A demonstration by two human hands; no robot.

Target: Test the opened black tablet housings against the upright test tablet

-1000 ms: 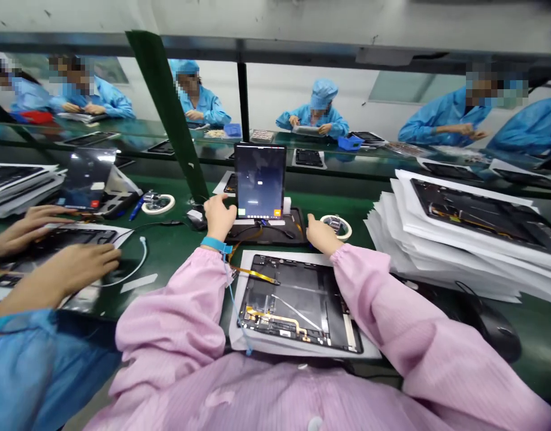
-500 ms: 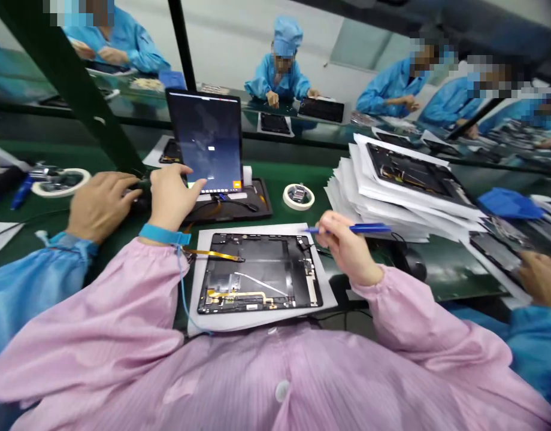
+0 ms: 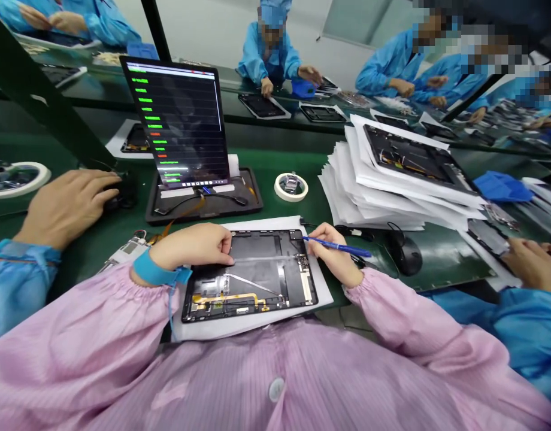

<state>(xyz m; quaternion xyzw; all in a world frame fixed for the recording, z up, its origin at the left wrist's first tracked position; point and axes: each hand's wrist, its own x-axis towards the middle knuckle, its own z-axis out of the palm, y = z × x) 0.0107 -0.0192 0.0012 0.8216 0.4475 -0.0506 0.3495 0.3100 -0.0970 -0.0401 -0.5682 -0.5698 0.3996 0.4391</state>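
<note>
An opened black tablet shell [image 3: 253, 272] with ribbon cables lies on a white sheet [image 3: 253, 320] right in front of me. My left hand [image 3: 192, 245] rests curled on the shell's upper left corner, fingertips pressed on its inner plate. My right hand [image 3: 332, 254] grips a blue pen-like tool [image 3: 341, 246] at the shell's upper right edge, its tip pointing left toward the connectors. Behind the shell, an upright tablet [image 3: 179, 123] stands in a black tray [image 3: 203, 203] and shows lines of green and red text.
A roll of tape [image 3: 291, 187] lies beyond the sheet. A tall stack of paper-separated tablet shells [image 3: 401, 173] sits at the right, with a black mouse [image 3: 405, 254] before it. A neighbour's hand [image 3: 66, 200] covers a mouse at the left; another person's hand [image 3: 533, 263] is at the far right. Workers sit opposite.
My left hand came off the upright tablet down onto the shell's corner. My right hand lowered the blue tool to the shell's right edge. The screen changed from dark to lines of text.
</note>
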